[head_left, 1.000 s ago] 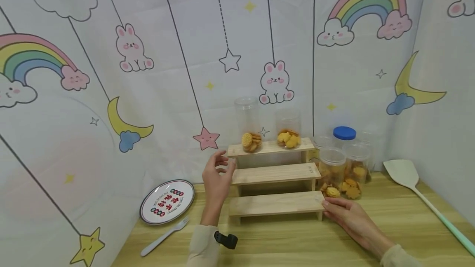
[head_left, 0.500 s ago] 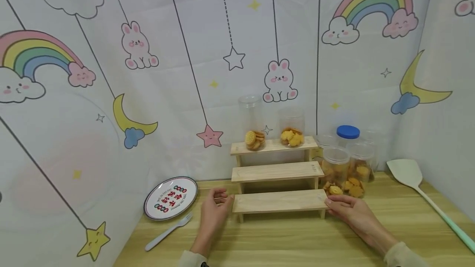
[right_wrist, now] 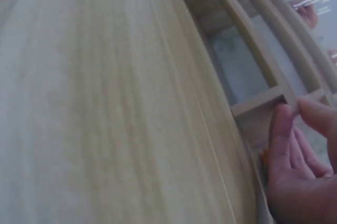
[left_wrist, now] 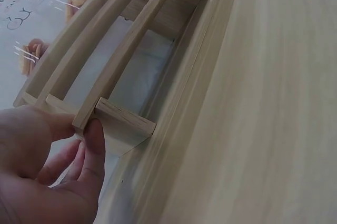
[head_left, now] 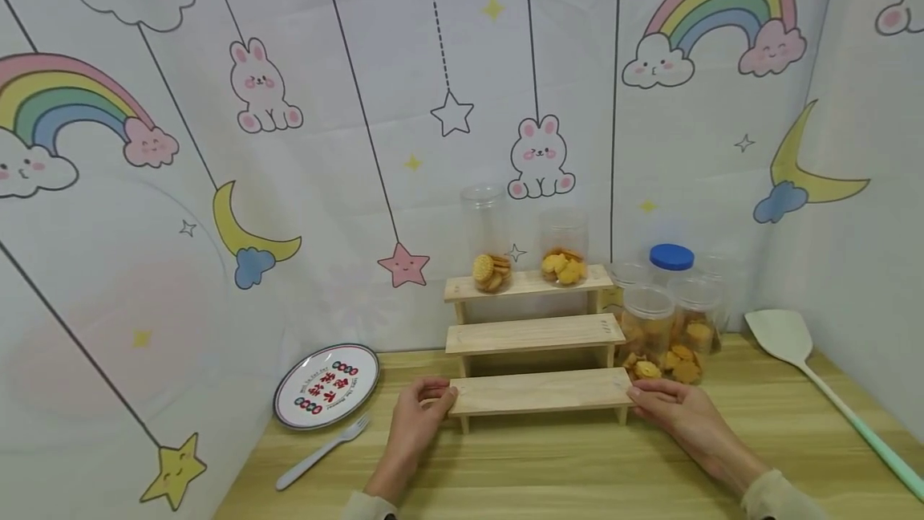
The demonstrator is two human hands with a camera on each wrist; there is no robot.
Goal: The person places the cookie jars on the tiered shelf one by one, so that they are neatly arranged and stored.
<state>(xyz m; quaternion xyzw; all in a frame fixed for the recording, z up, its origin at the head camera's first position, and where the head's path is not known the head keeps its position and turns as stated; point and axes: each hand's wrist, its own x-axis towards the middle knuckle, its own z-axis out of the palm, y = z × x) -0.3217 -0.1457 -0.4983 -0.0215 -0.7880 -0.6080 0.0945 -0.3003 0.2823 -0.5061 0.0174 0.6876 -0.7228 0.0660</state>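
Pinching the wooden rack [head_left: 541, 393], lengthwise along the back edge of the desk [head_left: 549, 476], at opposite ends with left hand [head_left: 415, 416] and right hand [head_left: 682, 414].

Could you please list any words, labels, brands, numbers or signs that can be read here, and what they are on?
No text reads clearly enough to quote.
Plate: red characters and smaller dark lettering, too blurred.
Three-tier wooden stand: faint marks on middle step's right end, too small.
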